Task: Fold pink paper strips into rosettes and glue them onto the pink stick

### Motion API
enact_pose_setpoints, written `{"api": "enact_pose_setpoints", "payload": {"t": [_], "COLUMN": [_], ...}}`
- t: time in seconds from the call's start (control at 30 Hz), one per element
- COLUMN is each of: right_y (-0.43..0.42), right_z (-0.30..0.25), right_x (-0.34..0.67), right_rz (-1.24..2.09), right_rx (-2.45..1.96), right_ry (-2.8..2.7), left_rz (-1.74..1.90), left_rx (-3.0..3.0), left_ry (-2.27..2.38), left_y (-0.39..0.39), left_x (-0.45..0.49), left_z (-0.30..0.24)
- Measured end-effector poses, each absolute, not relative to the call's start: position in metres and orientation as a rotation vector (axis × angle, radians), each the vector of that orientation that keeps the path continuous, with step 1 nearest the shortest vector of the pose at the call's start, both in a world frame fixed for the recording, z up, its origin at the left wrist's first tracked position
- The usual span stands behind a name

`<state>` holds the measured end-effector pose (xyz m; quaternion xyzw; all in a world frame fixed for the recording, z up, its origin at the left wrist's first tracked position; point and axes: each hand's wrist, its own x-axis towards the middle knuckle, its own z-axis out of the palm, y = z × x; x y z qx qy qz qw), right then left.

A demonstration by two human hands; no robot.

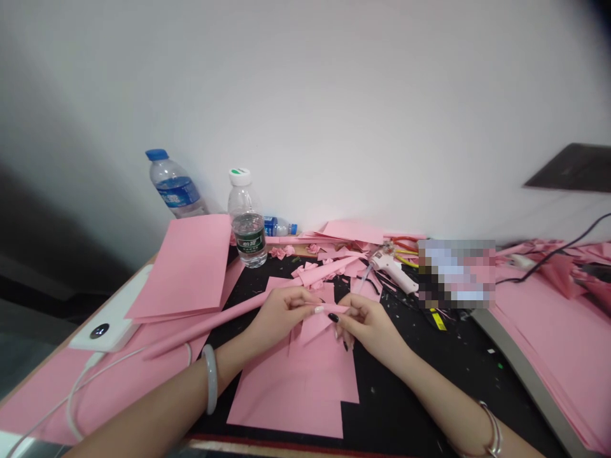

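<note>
My left hand (281,316) and my right hand (375,324) are close together above the black tabletop. Between them is a small piece of pink paper (316,329), its upper edge pinched by the fingertips of both hands and a pointed part hanging down. That upper edge looks rolled or folded; the fingers partly hide it. Underneath lie flat pink sheets (291,397). A long rolled pink paper tube (205,327) runs diagonally behind my left wrist. Beyond the hands, a white glue gun (398,273) rests among paper scraps.
An upright water bottle (251,232) and a leaning blue-capped bottle (176,187) stand by the wall. A white power bank (112,324) with a cable sits at left, partly under pink paper (184,267). More pink sheets (554,337) are stacked right. Yellow-handled pliers (405,257) lie behind.
</note>
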<state>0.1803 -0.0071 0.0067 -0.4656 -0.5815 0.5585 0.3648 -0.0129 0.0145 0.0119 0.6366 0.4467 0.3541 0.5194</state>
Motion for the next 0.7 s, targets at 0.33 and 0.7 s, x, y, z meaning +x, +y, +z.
{"api": "enact_pose_setpoints", "payload": {"t": [0.33,0.7], "right_y": [-0.005,0.054], "right_z": [0.013,0.036], "right_x": [0.189,0.324], "right_rz": [0.938,-0.267], "right_rx": [-1.304,-2.436], "right_ry": [-1.677,-1.162], "left_rz": [0.830,0.876], "left_rx": [1.584,1.592], "left_ry": [1.062,1.112], "left_y": [0.016,0.017], "left_x": [-0.012,-0.012], "left_z": [0.011,0.011]}}
